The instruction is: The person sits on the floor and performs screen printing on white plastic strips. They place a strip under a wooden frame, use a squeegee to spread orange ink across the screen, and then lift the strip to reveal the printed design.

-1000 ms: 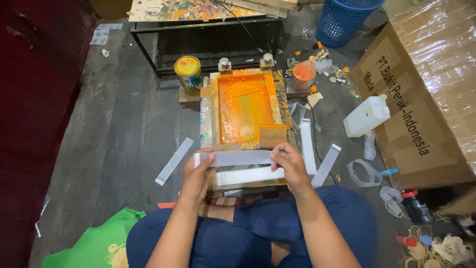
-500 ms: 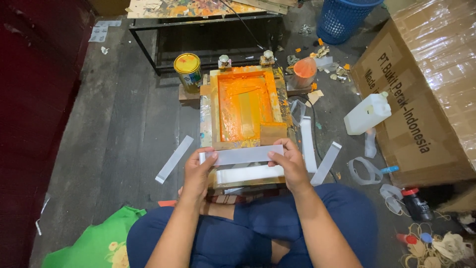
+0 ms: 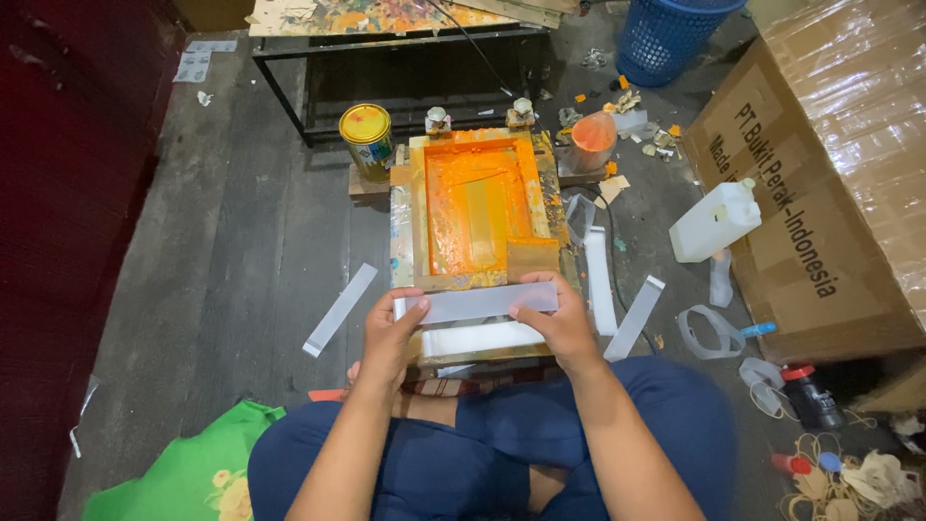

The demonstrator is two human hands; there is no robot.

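Person sitting cross-legged on floor, left hand [image 3: 391, 333] and right hand [image 3: 557, 318] each gripping one end of a flat grey strip [image 3: 479, 303], holding it level just above the near edge of the orange-inked screen frame [image 3: 479, 207]. White strip [image 3: 482, 339] lying right under it. Yellow-lidded paint can [image 3: 367, 135] standing beside frame's far left corner

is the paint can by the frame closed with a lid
Yes, the paint can left of the orange-stained screen frame carries a yellow lid smeared with orange, and no open paint shows inside it.
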